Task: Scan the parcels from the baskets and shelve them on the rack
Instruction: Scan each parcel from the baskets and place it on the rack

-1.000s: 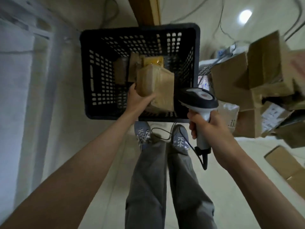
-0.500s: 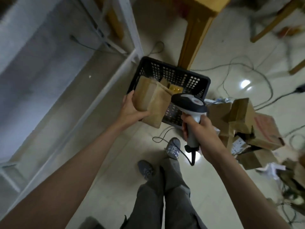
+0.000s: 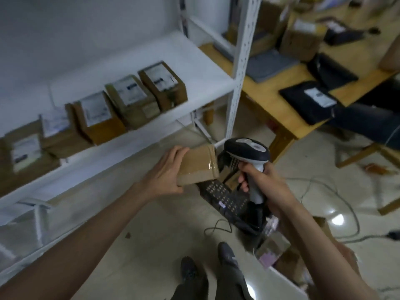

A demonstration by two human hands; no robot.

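Now that the small brown tape-wrapped cardboard parcel (image 3: 198, 167) is up and clear of the black perforated plastic basket (image 3: 225, 197), where it sat half a second ago just over the rim, the view swings from the floor up to the white metal rack (image 3: 203, 68). That reads as pick done, with scanning or shelving next. Left hand (image 3: 166, 175) grips the parcel's near end, fingers over the top and thumb beneath, holding it in the air in front of the shelf edge. Right hand (image 3: 265, 182) is curled round the handle of the grey-and-black handheld barcode scanner (image 3: 249, 152), its head just beside the parcel's far end.

Count: one parcel in hand, one scanner, one basket in view on the floor below the hands. On the shelf, five brown labelled boxes (image 3: 129, 100) stand in a row, with open space to their right. Over on the wooden counter (image 3: 279, 92) lie more packages, blurred, so no firm count.
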